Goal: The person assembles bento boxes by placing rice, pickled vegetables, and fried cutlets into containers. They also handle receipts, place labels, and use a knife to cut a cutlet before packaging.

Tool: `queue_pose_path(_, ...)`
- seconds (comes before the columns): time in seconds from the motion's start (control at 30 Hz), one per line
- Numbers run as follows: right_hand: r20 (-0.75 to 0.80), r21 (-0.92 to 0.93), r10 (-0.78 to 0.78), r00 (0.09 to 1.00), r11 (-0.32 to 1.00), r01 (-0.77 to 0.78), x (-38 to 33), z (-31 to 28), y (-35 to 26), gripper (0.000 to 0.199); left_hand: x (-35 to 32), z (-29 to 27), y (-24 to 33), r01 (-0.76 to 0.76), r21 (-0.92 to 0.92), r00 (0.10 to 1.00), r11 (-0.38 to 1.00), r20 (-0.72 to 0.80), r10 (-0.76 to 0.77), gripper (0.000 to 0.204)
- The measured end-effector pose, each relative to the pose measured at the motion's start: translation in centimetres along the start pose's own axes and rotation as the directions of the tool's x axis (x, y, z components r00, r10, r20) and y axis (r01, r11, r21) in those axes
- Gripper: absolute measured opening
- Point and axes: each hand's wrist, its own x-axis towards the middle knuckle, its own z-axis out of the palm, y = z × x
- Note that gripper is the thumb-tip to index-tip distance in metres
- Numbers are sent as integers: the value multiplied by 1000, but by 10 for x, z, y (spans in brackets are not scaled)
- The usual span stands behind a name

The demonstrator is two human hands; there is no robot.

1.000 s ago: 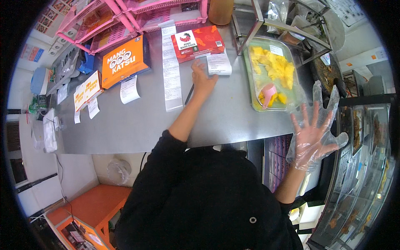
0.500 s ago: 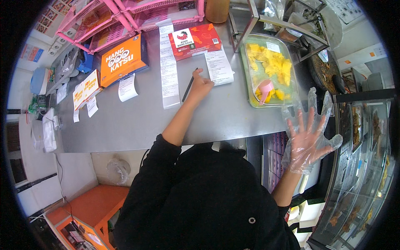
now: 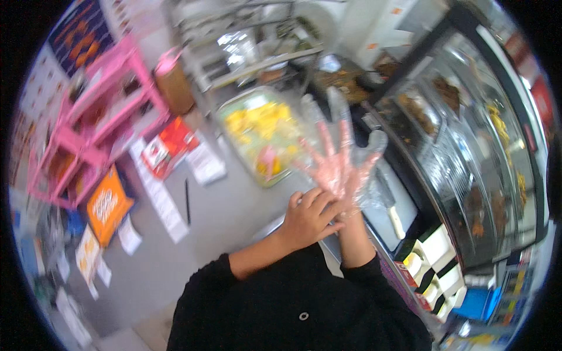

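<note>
My right hand (image 3: 336, 169) is raised with its fingers spread, inside a loose clear plastic glove (image 3: 374, 146) whose tips stick out past the fingers. My left hand (image 3: 310, 217) is bare and has its curled fingers at the glove's cuff, by the right wrist. A dark pen (image 3: 187, 202) lies on the steel table (image 3: 222, 210), beside a long paper receipt (image 3: 161, 202). Past the gloved hand is a green-lined tray (image 3: 231, 111) of yellow food pieces (image 3: 260, 120), with a pink scoop (image 3: 268, 161) in it.
On the left are an orange box (image 3: 108, 205), a red box (image 3: 170, 146) and pink baskets (image 3: 96, 117). A knife (image 3: 393, 219) lies on a white board on the right, near a glass display case (image 3: 462, 146). Open boxes (image 3: 430, 263) stand below it.
My left hand has let go of the pen, leaving it on the table, and moved right to the glove's cuff. The view has swung to the right.
</note>
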Motion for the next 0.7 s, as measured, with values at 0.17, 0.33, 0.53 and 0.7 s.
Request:
queue_pose_path(0.17,0,-170,-131,991,977,129,-2,-2,-55,92,22,39,14,-381,-162,919,910,40,392,30)
queue_pose_path(0.33,211,-977,-666,715,-114,182,70,-2,-184,53,29,35,-15,104,-302,988,947,140,-64,81)
queue_pose_path(0.53,427,117,-193,883,-957,-265,121,-9,-330,15,-92,20,-110,394,283,903,874,61,-426,75)
queue_pose_path(0.7,522,97,-44,852,-989,-111,91,-5,-352,6,-176,30,-146,181,533,916,826,216,-339,57)
